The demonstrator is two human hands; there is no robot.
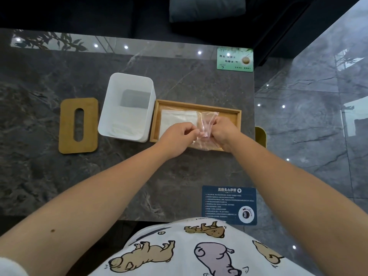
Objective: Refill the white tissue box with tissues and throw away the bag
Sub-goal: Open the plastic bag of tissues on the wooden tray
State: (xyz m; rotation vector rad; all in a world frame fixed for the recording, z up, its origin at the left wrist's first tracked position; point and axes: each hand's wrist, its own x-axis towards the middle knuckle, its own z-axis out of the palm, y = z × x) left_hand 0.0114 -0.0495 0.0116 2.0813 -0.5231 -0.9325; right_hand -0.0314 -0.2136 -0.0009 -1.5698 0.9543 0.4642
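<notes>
The white tissue box (111, 108) stands open on the grey marble table, with a few white tissues low inside it. Its wooden lid (68, 140), with a slot in it, lies flat to its left. To the box's right is a wooden tray (227, 113) holding a clear pinkish plastic bag (206, 118). A stack of white tissues (177, 118) sticks out of the bag's left end. My left hand (176, 136) and my right hand (225, 131) both pinch the bag near its middle, over the tray's near side.
A green card (235, 59) lies at the table's far right corner and a dark blue card (229, 204) at its near right edge. A yellow-green object (260, 136) peeks out past the right edge. Glossy grey floor lies to the right.
</notes>
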